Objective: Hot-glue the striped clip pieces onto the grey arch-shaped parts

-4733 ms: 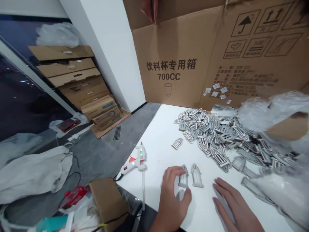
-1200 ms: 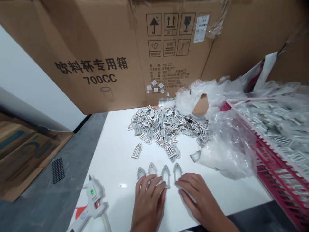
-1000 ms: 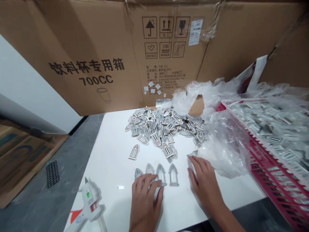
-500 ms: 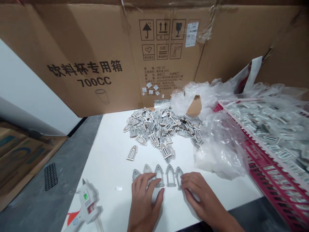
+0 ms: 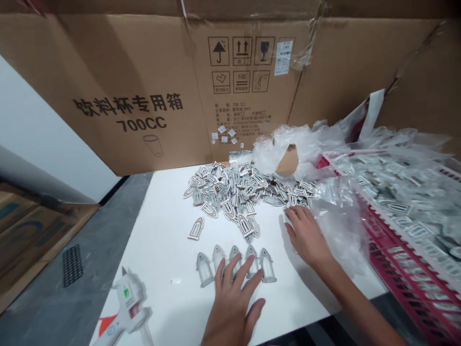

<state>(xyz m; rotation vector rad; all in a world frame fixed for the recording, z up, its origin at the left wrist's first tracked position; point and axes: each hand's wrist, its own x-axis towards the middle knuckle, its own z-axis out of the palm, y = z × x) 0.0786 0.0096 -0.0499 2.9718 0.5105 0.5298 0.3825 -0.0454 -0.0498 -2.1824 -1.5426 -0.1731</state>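
**Left hand on the row of arches, right hand at the foot of the pile**

Your left hand (image 5: 233, 300) lies flat and open near the front edge of the white table (image 5: 162, 250), fingers spread, holding nothing. Its fingertips rest on a row of five grey arch-shaped pieces (image 5: 236, 262) laid side by side, points towards the back edge. The middle pieces are partly under your fingers; the leftmost and rightmost ones lie uncovered.

Your right hand (image 5: 308, 235) reaches further back and to the right, palm down, fingers stretched out and loosely open. Its fingertips touch the table at the near right edge of the heap of arch pieces (image 5: 237, 190); whether they press on a piece there, you cannot tell from this view. The outer side of the hand lies against the crumpled clear plastic bag (image 5: 338, 216).

The heap covers the middle of the table's back part, up against the large cardboard box (image 5: 144, 96) that stands along the back edge. One arch piece with a brown rim (image 5: 196, 228) lies alone, between the heap and the row, to the left of both.

A white hot glue gun (image 5: 126, 307) sits at the front left corner, well apart from your left hand. At the right edge stands a red plastic crate (image 5: 403, 269), filled with more pieces under clear film.
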